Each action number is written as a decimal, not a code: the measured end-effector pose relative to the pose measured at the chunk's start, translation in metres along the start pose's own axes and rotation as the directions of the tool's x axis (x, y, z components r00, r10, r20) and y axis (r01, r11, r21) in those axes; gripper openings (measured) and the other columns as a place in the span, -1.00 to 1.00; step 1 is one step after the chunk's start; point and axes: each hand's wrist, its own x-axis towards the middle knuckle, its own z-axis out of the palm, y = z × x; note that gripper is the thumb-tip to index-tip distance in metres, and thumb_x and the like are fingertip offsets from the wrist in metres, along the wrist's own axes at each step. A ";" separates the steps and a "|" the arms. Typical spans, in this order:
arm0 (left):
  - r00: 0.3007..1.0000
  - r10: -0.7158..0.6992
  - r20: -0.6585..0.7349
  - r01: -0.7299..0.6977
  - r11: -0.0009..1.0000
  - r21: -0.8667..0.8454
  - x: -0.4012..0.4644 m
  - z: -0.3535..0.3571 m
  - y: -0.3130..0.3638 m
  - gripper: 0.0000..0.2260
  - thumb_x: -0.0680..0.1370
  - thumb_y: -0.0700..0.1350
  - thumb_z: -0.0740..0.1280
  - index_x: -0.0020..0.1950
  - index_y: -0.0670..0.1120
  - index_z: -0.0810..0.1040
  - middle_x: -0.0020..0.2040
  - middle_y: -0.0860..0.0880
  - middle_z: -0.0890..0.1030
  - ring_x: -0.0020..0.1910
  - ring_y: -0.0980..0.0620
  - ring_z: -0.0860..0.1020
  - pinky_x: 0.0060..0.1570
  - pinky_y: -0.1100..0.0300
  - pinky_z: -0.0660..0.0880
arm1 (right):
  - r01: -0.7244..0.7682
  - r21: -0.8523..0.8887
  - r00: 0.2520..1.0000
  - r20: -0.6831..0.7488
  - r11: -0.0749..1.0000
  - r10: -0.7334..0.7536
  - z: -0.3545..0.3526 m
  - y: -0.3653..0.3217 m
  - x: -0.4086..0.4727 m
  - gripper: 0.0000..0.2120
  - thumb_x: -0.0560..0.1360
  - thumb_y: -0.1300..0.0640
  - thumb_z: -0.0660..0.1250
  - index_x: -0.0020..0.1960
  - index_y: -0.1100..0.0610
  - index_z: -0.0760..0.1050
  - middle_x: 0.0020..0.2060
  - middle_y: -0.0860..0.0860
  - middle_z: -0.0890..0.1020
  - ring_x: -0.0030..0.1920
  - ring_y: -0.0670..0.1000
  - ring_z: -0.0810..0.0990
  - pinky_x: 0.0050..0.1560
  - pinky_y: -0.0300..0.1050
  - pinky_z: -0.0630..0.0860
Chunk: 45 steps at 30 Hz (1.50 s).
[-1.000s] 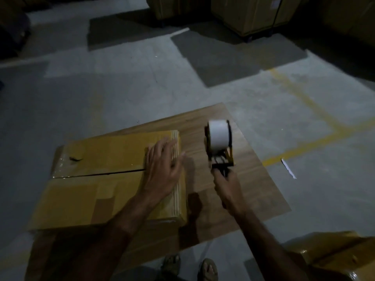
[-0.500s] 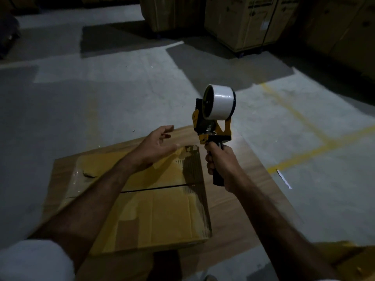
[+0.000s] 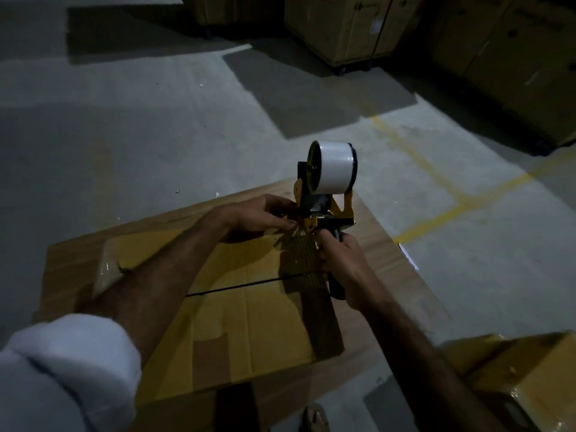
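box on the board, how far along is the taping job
Done: glossy tape seems to cover the box at its left end. In hand: the right hand grips the tape dispenser by its handle above the box, and the left hand pinches at its mouth under the white roll, likely freeing the tape end. Left: the dark seam between the flaps looks untaped along its middle, so the main strip is not yet laid.

Tape dispenser (image 3: 327, 188) over carton (image 3: 249, 307) on board (image 3: 389, 275); seemingly another box (image 3: 530, 369) right.

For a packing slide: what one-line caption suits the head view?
Right hand grips a yellow-and-black tape dispenser with white tape roll; left hand pinches its front, above a yellow cardboard box.
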 end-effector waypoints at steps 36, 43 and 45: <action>0.946 0.164 -0.280 -0.137 0.984 0.114 -0.002 0.027 -0.010 -0.69 0.68 0.15 0.24 0.11 0.04 0.72 0.08 0.04 0.70 0.03 0.00 0.65 0.11 -0.14 0.61 | -0.027 0.027 0.986 -0.163 0.999 0.031 0.013 0.060 -0.107 -0.79 0.70 0.07 0.21 0.01 0.14 0.55 -0.33 -0.07 0.64 -0.27 -0.04 0.65 -0.22 -0.20 0.58; 0.860 0.196 -0.472 -0.007 0.928 0.373 0.002 0.043 -0.011 -0.61 0.35 0.43 0.37 -0.07 0.16 0.64 -0.07 0.21 0.67 -0.13 0.19 0.62 -0.10 0.00 0.63 | -0.013 -0.027 0.991 -0.131 1.000 0.009 0.008 0.058 -0.110 -0.77 0.70 0.09 0.22 0.01 0.21 0.56 -0.28 -0.01 0.65 -0.27 -0.01 0.64 -0.25 -0.16 0.60; 0.859 0.209 -0.467 -0.018 0.925 0.380 0.001 0.041 -0.012 -0.56 0.34 0.48 0.38 -0.08 0.15 0.66 -0.08 0.19 0.68 -0.12 0.21 0.63 -0.11 0.03 0.63 | -0.015 -0.033 0.993 -0.121 0.999 0.011 0.007 0.067 -0.122 -0.80 0.71 0.10 0.22 0.03 0.12 0.58 -0.16 0.02 0.72 -0.20 0.06 0.69 -0.17 0.01 0.67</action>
